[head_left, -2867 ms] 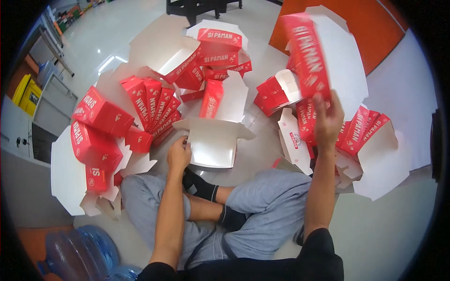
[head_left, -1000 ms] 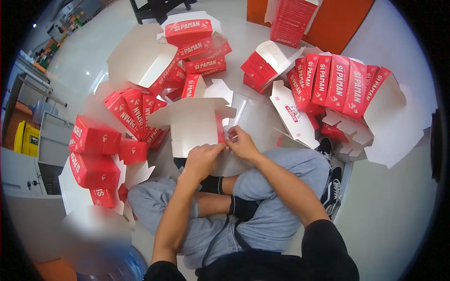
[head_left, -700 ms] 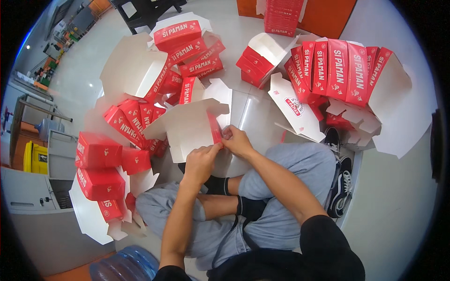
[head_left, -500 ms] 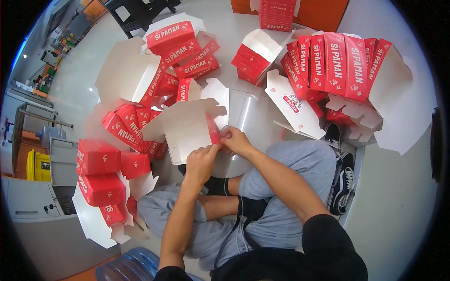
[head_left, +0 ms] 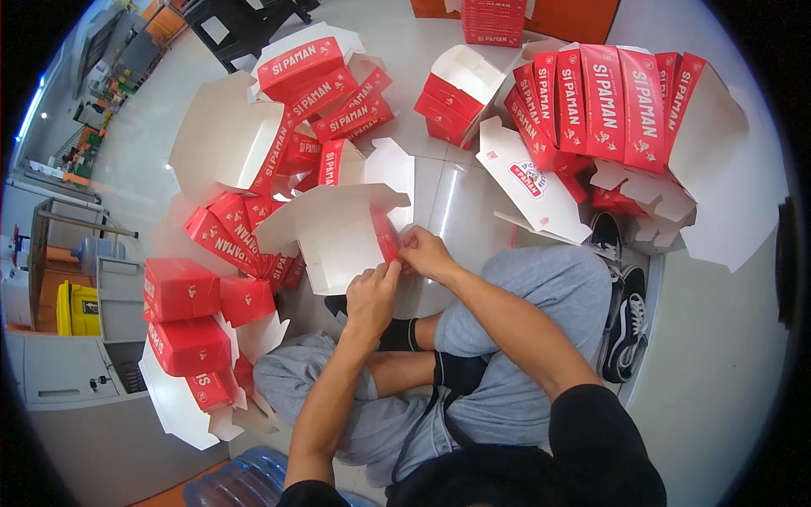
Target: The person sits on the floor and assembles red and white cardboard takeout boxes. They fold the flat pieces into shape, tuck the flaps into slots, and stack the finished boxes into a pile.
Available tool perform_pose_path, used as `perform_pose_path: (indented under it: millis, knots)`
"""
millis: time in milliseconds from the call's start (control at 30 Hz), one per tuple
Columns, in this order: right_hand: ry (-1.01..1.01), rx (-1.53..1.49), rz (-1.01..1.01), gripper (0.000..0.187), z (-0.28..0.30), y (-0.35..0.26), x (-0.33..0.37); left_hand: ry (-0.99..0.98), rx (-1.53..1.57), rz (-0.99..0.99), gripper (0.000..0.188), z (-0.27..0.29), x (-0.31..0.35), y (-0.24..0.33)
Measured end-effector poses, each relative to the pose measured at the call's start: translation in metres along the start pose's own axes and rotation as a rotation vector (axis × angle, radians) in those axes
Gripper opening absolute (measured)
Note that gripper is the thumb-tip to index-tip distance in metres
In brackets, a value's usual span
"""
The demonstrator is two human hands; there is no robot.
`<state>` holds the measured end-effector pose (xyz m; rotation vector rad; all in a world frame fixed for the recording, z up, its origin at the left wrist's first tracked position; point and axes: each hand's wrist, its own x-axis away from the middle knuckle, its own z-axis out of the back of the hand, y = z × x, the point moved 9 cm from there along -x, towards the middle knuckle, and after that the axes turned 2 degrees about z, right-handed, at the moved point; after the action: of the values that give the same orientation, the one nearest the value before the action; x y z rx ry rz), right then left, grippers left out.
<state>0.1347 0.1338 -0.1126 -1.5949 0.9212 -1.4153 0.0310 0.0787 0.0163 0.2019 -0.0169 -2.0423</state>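
Observation:
A red and white cardboard food box (head_left: pixel 342 245), its lid raised, is in front of me above my crossed legs, and its white inside faces me. My left hand (head_left: pixel 372 296) is closed on its near right corner. At the same corner, my right hand (head_left: pixel 425 253) pinches the red side wall with thumb and fingers. Both hands' fingertips almost meet there, and the exact fold between them is hidden. Right behind this box, another part-folded box (head_left: pixel 390 173) lies with white flaps spread.
Folded red boxes (head_left: pixel 296 80) are heaped at the far left, more boxes (head_left: pixel 186 329) at the near left. At right stands a row of red boxes (head_left: pixel 601 106) beside a white flat lid (head_left: pixel 528 177). A blue water bottle (head_left: pixel 241 482) lies near-left; black shoes (head_left: pixel 627 325) are at right.
Both hands keep their grip on the box corner with barely any movement. The whole view has shifted slightly.

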Motion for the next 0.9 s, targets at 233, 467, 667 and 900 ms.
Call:
perform_pose_path:
  millis: [233, 467, 667, 900]
  knots:
    - [0.082, 0.294, 0.181, 0.030, 0.001, -0.007, -0.002, -0.009, -0.050, -0.080, 0.022, 0.002, 0.000, 0.007]
    - [0.112, 0.342, 0.243, 0.034, 0.004, -0.015, 0.003, -0.286, -0.056, -0.116, 0.027, -0.016, 0.002, 0.008]
    - [-0.049, 0.520, 0.130, 0.050, -0.010, -0.017, 0.016, -0.425, 0.766, 0.227, 0.028, -0.003, -0.001, -0.038]
    - [0.045, 0.587, 0.160, 0.041, -0.008, -0.008, 0.016, -0.067, 0.258, 0.346, 0.033, -0.013, -0.029, -0.031]
